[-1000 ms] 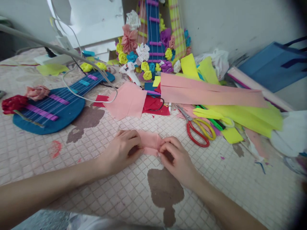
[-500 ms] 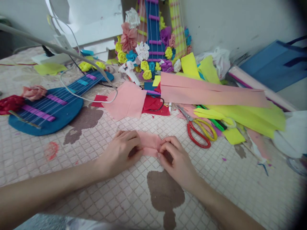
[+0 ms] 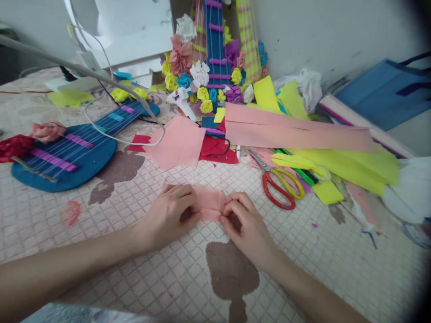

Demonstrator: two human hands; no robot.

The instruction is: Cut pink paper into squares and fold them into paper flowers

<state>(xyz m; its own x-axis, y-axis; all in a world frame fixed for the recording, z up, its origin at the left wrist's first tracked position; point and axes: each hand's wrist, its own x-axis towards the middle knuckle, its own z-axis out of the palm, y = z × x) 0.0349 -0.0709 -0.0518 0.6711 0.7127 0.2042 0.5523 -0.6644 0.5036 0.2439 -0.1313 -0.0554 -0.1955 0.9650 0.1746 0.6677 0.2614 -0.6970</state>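
Next to nothing has moved since a second ago; the view shifts slightly while both hands keep their places. The left hand has its curled fingers on the left end of a creased pink paper strip; the right hand pinches its right end. The strip lies on the tablecloth, left of and nearer than the scissors.

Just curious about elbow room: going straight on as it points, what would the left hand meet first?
Beyond the pink strip it touches, probably the right hand; depth is hard to judge.
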